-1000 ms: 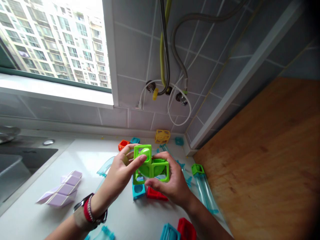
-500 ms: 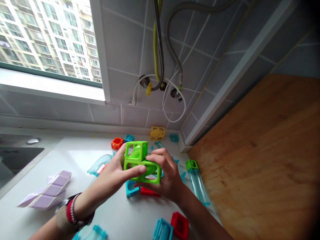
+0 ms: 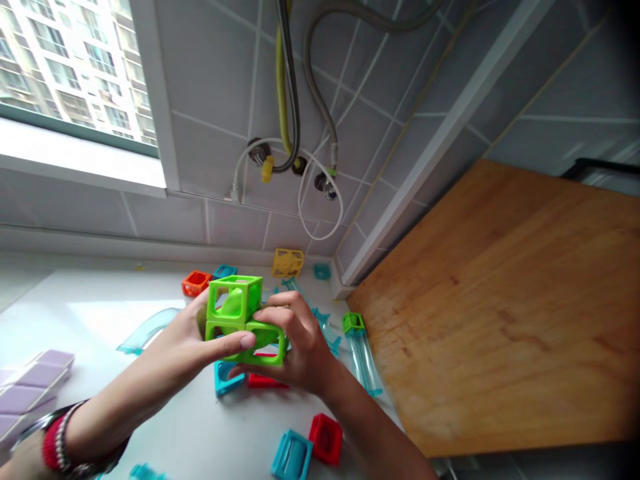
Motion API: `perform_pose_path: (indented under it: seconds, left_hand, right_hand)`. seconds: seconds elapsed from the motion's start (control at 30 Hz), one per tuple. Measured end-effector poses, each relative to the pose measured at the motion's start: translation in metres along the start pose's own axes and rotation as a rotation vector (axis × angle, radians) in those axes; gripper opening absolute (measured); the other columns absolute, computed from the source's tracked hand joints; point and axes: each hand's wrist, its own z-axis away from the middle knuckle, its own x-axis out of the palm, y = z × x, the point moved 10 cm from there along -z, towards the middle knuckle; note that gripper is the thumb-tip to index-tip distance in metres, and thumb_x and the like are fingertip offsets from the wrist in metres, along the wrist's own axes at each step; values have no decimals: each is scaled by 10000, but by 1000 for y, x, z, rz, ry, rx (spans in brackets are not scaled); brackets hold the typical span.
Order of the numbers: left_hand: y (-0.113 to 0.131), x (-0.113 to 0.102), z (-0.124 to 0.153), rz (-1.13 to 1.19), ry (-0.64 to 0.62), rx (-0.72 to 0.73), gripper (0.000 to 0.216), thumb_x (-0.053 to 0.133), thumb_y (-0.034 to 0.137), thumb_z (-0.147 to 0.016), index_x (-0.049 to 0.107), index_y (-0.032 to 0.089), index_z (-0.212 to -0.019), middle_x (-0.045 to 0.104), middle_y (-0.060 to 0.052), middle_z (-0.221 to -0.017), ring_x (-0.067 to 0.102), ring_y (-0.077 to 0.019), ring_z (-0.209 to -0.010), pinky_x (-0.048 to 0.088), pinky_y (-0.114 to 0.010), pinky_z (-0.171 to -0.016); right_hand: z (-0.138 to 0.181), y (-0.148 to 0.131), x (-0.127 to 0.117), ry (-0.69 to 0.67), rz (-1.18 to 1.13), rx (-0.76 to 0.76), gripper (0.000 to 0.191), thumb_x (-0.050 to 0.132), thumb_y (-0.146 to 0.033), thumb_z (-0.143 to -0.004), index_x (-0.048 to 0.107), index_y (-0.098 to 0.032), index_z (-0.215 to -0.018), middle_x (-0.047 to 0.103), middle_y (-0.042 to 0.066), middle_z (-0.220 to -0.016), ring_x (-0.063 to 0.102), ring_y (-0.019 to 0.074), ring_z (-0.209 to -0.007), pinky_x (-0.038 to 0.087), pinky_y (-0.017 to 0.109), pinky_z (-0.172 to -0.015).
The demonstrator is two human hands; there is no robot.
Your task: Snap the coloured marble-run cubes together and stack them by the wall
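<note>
Both hands hold a bright green toy piece point(image 3: 239, 313) made of open cube frames with a curved chute inside, lifted just above the white counter point(image 3: 120, 313). My left hand point(image 3: 193, 343) grips it from the left, thumb across its front. My right hand point(image 3: 295, 350) wraps it from the right, fingers curled over the top. Directly beneath sit a teal cube point(image 3: 227, 380) and a red cube point(image 3: 263, 381).
Loose pieces lie about: an orange cube point(image 3: 196, 283), a yellow cube point(image 3: 287, 262), clear teal tubes point(image 3: 363, 350), a red cube point(image 3: 326, 438) beside a teal cube point(image 3: 291, 457), and lilac tiles point(image 3: 30, 383). A wooden board point(image 3: 500, 313) lies at right. Hoses point(image 3: 300, 87) hang on the tiled wall.
The view has swung right, so everything has slid left in the frame. The green piece has been turned in both hands and held slightly lower and flatter.
</note>
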Motion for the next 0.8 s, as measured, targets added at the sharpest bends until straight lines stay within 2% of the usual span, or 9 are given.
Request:
perform_pose_path:
  seconds: [0.1,0.13,0.2,0.27,0.33,0.4,0.47,0.6,0.8]
  left_hand:
    - [6,-3,0,21,30,40,586,875,314,-767,611,267,-1288,738,-57,-1256,732,-290,-1122,632,-276,-866]
    - [7,-3,0,41,27,44,594,876,305,-766,608,266,-1296,738,-60,-1267,733,-293,-1129,634,-282,-875]
    - [10,-1,2,84,5,42,609,871,305,-777,595,268,-1318,730,-72,-1298,734,-301,-1137,642,-304,-882]
    - [12,3,5,115,-22,35,610,862,314,-795,587,267,-1337,726,-78,-1317,730,-305,-1152,643,-318,-896]
    - [16,7,8,147,-45,28,598,847,317,-816,585,270,-1351,733,-60,-1312,722,-301,-1172,634,-316,-919]
    - [19,10,11,178,-60,25,591,846,312,-817,591,276,-1349,743,-34,-1299,716,-297,-1184,624,-304,-932]
    - [22,13,12,197,-70,29,591,861,315,-799,603,265,-1328,746,-40,-1293,721,-301,-1174,627,-298,-922]
    - [26,15,14,201,-89,53,632,885,287,-773,588,233,-1328,746,-101,-1280,747,-309,-1121,653,-321,-881]
    - [41,19,21,241,-146,107,664,872,297,-807,525,238,-1370,761,-95,-1241,753,-295,-1110,655,-317,-878]
  right_hand:
    - [-1,0,-15,-69,-26,66,886,864,-573,-751,445,-258,-1465,572,138,-1367,576,300,-1287,512,476,-1087]
    - [2,7,-27,-44,-35,121,867,828,-596,-780,443,-259,-1480,567,138,-1394,566,307,-1306,505,481,-1092]
    - [16,33,-63,105,-14,290,593,671,-585,-922,537,-262,-1401,619,117,-1332,614,285,-1231,541,444,-1016]
    - [43,68,-100,246,127,483,303,523,-473,-1029,656,-239,-1169,694,89,-1133,681,238,-1049,563,379,-909]
    - [73,106,-116,161,347,683,280,508,-433,-1029,676,-209,-1040,717,84,-1019,696,222,-944,558,333,-839]
    - [107,142,-115,-123,594,869,265,535,-423,-1005,687,-207,-993,726,87,-1033,693,225,-993,527,318,-893]
    - [134,160,-118,-224,679,942,227,629,-400,-941,713,-194,-984,731,114,-1041,693,260,-1022,510,333,-896]
    - [164,177,-114,-296,772,1012,240,678,-388,-895,727,-184,-1010,728,139,-1069,698,281,-1014,495,331,-851]
    - [171,202,-101,-330,798,1013,278,754,-324,-810,730,-181,-1047,723,136,-1084,683,287,-1069,483,322,-920]
